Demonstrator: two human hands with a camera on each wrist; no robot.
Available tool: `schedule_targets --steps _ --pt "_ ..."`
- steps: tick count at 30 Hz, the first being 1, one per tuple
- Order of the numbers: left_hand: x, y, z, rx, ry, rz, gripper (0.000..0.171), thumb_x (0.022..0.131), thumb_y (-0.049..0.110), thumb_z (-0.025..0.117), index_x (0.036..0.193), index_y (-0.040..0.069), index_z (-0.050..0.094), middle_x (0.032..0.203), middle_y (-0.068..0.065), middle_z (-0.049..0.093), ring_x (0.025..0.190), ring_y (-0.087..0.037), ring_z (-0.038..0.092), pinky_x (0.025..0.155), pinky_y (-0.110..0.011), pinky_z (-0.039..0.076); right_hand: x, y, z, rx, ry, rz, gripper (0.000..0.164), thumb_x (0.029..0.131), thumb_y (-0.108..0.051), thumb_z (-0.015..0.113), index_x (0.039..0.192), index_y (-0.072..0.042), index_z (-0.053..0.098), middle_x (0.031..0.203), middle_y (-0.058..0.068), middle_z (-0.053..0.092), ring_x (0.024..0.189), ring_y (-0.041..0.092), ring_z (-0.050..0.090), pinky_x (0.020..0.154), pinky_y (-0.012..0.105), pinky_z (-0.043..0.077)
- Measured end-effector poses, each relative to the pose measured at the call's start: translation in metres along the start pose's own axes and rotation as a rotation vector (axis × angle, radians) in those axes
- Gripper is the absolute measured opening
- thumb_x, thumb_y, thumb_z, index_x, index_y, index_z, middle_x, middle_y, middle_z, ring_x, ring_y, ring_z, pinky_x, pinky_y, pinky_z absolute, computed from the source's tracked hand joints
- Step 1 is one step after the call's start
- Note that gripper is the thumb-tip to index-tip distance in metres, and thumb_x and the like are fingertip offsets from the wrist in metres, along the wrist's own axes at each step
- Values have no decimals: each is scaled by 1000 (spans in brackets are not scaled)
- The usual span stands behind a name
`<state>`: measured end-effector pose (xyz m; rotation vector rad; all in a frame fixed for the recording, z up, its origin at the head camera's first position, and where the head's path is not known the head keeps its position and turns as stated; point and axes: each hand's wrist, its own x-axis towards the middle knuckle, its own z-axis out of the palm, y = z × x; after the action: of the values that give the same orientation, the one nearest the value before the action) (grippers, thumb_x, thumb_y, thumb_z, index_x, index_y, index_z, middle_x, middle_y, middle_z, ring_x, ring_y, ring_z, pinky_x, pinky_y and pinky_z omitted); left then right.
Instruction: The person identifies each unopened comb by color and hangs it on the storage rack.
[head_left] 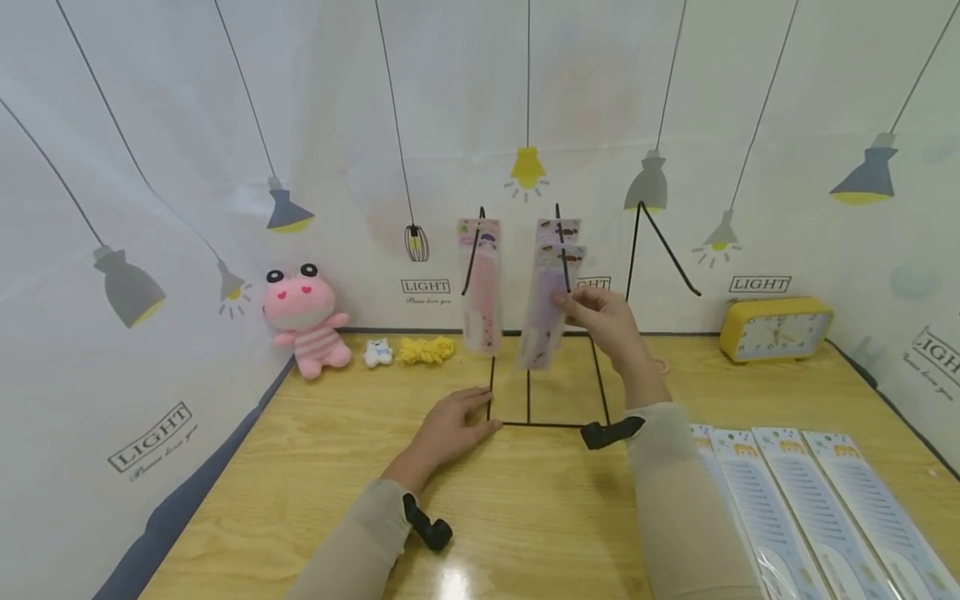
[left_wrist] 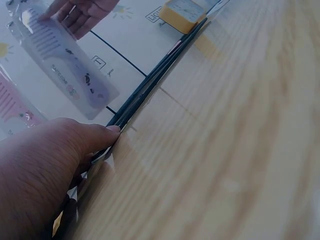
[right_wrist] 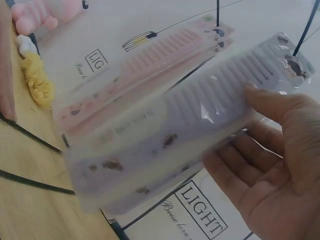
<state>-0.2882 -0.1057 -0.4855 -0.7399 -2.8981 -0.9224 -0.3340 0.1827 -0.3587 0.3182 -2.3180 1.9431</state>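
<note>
In the head view my right hand (head_left: 603, 321) pinches a packaged purple comb (head_left: 549, 308), thumb on its front and fingers behind it. The bag's top is on the middle hook of a black wire rack (head_left: 551, 426), with another purple pack behind it. Packaged pink combs (right_wrist: 150, 70) hang on the hook to the left. My left hand (head_left: 453, 425) holds the rack's front left base corner, and the left wrist view has the thumb (left_wrist: 97, 136) over the dark bar. The rack's right hook (head_left: 670, 248) carries nothing.
On the right of the wooden table lie several blue-white packs (head_left: 817, 508). A yellow clock (head_left: 777, 330) stands at the back right. Along the back left sit a pink plush toy (head_left: 307, 321), a small white bear (head_left: 378, 352) and a yellow bundle (head_left: 426, 350).
</note>
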Motion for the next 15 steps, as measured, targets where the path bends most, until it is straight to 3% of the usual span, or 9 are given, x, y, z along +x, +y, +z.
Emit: schedule_targets --steps 8,15 --pt "-2 2 0 -4 -7 -2 63 97 49 64 149 15 52 154 -1 46 143 -26 40 118 -48 32 2 -5 3 179 120 73 38 97 -24 69 120 6 64 108 3 64 100 16 63 95 31 53" --pt "0 -1 1 4 -6 0 62 97 49 64 149 17 52 154 2 46 143 -24 39 118 -46 32 5 -6 2 166 171 112 38 98 -19 67 126 7 63 106 2 66 101 18 64 99 36 52"
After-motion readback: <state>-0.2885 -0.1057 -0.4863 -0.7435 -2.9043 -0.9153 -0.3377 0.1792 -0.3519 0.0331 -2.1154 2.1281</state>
